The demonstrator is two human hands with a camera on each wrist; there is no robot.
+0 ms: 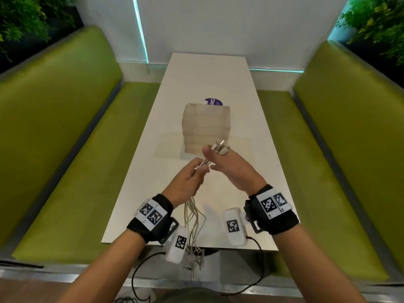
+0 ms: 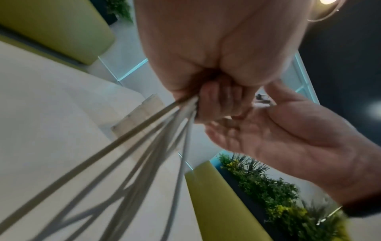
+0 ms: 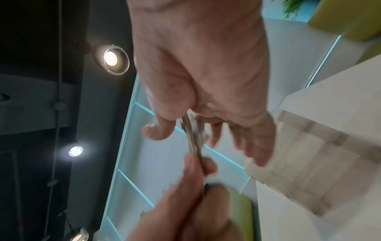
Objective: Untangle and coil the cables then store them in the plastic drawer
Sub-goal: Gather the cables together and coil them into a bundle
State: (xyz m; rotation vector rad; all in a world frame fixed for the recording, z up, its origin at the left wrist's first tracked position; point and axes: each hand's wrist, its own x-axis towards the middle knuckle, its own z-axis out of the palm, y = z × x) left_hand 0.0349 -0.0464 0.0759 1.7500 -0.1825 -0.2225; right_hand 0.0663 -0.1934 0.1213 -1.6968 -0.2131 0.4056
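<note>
Left hand (image 1: 189, 179) is mine to anchor with: its fingers are curled tight round the bundle of white cables (image 1: 193, 217) a little below their plugs, thumb pressed on top. I hold there, I think, so the strands stay gathered while their long tails hang free past the near edge of the worktop (image 1: 220, 79), where gravity can pull them straight. The left wrist view shows the strands (image 2: 144, 146) fanning out from that fist, some crossing lower down, so the tangle is not yet cleared. At the bottom of the head view the tails end in a knotted clump (image 1: 194, 258) below the worktop edge.

My right hand (image 1: 231, 169) sits just beside the left, mostly flat with fingers extended and the thumb raised. The connector ends (image 1: 218, 147) stick up between thumb and forefinger; the right wrist view, blurred, suggests the thumb (image 3: 158, 130) and fingers bracket the plugs loosely, not clamping them. I judge it is lining the plugs up so all cables start from one even end, which would make coiling tidier.

Behind both hands stands the translucent plastic drawer unit (image 1: 206, 125), upright mid-worktop, all its drawers apparently pushed in. One appears to lie flat to its left (image 1: 168, 145), though it is faint. A purple round sticker (image 1: 214, 102) peeks out behind the unit.

Nothing is coiled or stored yet; I am early in the untangling.
</note>
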